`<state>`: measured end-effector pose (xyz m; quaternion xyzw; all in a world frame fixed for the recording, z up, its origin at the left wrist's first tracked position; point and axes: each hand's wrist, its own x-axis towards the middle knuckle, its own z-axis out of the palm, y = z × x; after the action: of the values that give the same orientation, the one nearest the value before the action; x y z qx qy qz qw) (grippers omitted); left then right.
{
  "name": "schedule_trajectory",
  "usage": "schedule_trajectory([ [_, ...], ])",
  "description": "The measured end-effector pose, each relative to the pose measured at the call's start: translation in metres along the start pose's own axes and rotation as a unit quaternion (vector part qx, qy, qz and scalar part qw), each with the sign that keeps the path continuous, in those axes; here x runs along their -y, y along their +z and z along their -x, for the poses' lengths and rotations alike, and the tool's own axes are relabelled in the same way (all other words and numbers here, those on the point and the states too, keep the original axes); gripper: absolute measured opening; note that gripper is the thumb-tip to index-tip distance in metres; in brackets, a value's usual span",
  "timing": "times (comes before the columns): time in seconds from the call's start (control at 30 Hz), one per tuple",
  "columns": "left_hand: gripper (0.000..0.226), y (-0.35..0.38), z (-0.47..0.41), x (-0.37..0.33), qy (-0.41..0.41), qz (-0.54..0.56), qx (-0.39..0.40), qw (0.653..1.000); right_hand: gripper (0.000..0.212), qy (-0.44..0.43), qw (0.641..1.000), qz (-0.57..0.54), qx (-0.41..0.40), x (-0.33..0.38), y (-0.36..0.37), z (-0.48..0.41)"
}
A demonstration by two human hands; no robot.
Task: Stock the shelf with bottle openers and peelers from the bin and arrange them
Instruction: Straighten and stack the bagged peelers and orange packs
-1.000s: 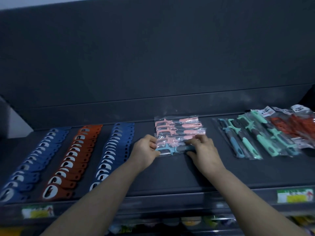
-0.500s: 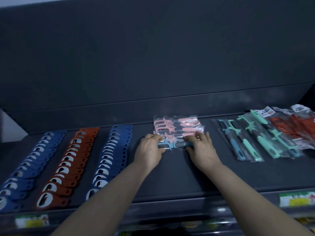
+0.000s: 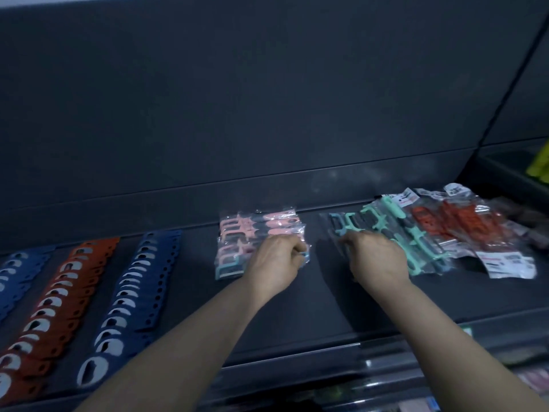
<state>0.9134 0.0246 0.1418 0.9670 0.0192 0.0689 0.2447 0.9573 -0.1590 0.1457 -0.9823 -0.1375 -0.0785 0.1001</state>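
Your left hand curls its fingers onto the right end of the stack of pink-handled peelers in clear plastic bags. It pinches the front packets, apparently to square them into one tidy pile. Your right hand, apart from the left, lies with bent fingers on the near left edge of the fanned spread of teal and mint-green peelers in clear bags. Motion blur hides whether it grips a bag or only presses on it. That spread lies skewed and overlapping, and looks the likelier one to need straightening next. Further right, red peelers in clear bags with white labels also overlap.

At the left of the dark grey metal shelf, flat bottle openers run front to back in shingled lines, each overlapped so its cut-out shows. There is a row of blue bottle openers, a row of orange-red bottle openers and an outer blue row.

The bin is out of view. The frame cuts off the outer blue row, the labels are too blurred to read, and your hands cover the packet ends they touch.
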Motion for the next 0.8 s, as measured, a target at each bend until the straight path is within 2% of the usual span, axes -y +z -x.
schedule_trajectory([
  [0.1, 0.018, 0.023, -0.013, -0.036, 0.003, 0.007, 0.034, 0.999, 0.034, 0.033, 0.999, 0.014, -0.008, -0.039, -0.010, -0.005],
  [0.27, 0.024, 0.046, -0.032, -0.081, 0.009, -0.036, 0.015, 0.999, 0.028, 0.016, 0.999, 0.026, -0.013, -0.081, -0.016, -0.013],
  [0.43, 0.030, 0.065, -0.034, -0.099, -0.061, -0.050, 0.065, 0.995, 0.020, -0.030, 0.998, -0.007, 0.053, -0.099, -0.009, -0.016],
  [0.53, 0.036, 0.069, -0.034, -0.105, -0.109, -0.054, 0.032, 0.992, 0.019, -0.063, 0.997, 0.001, 0.040, -0.100, -0.008, -0.018],
  [0.63, 0.049, 0.068, -0.036, -0.108, -0.202, 0.012, 0.024, 0.979, 0.021, -0.083, 0.994, -0.050, 0.053, -0.091, -0.014, -0.022],
  [0.7, 0.049, 0.065, -0.035, -0.109, -0.263, 0.075, 0.010, 0.962, 0.025, -0.079, 0.989, -0.096, 0.079, -0.083, -0.014, -0.028],
  [0.8, 0.016, 0.061, -0.028, -0.109, -0.279, 0.210, -0.045, 0.936, 0.031, -0.061, 0.975, -0.171, 0.128, -0.074, -0.009, -0.038],
])
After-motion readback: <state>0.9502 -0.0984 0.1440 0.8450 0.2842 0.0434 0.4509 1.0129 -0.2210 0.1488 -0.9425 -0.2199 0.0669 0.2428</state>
